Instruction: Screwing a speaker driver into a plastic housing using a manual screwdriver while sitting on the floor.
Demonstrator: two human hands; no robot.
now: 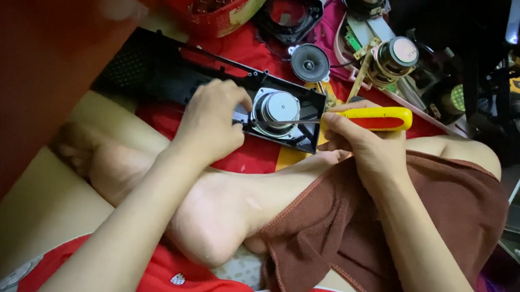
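I see my left hand (211, 119) gripping the black panel (166, 72) beside its round speaker (275, 109), while my right hand (364, 143) grasps a screwdriver (375, 118), its tip touching the speaker

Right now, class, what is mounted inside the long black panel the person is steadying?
A round silver speaker magnet sits inside the black panel. The left hand covers the part beside it; the screwdriver in the right hand points at it.
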